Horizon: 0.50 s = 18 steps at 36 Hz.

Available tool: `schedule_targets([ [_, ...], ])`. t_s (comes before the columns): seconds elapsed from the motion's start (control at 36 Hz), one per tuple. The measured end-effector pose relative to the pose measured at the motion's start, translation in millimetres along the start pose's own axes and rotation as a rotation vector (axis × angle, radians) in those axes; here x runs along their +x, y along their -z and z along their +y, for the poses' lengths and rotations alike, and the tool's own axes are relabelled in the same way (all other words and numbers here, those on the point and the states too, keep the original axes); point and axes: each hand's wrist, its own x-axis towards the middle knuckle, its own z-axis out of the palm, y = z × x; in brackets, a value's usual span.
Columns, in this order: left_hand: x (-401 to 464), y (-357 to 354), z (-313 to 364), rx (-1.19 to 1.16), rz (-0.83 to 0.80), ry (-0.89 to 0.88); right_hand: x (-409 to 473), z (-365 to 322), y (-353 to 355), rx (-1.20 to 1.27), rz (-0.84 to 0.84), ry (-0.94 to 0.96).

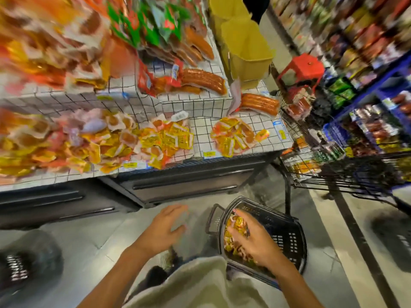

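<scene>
Right hand (252, 243) grips yellow packets (238, 223) over black basket (287, 236); left hand (164, 230) spread.

Two hands (164, 227) (253, 241), one packet bunch (238, 225), one red stool (304, 65).

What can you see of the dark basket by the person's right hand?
The basket looks like dark plastic, with slotted walls, a rounded rim and a looped handle on its left side. It sits low in front of the display counter. Small yellow and orange packets lie inside; the right hand reaches in, gripping some.
</scene>
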Motion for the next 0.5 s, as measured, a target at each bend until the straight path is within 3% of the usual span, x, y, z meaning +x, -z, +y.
schedule_targets([
  [0.25,-9.1,89.2,-74.0,-0.006,0.1,-0.039,26.4,-76.6,-58.4,-0.069,0.025,-0.006],
  [0.36,-7.5,107.5,-87.5,0.008,0.152,-0.071,28.0,-85.9,-63.7,-0.074,0.033,-0.035],
  [0.5,11.0,118.5,-85.9,0.026,0.102,-0.116,34.7,-81.9,-53.7,0.027,0.098,-0.114],
])
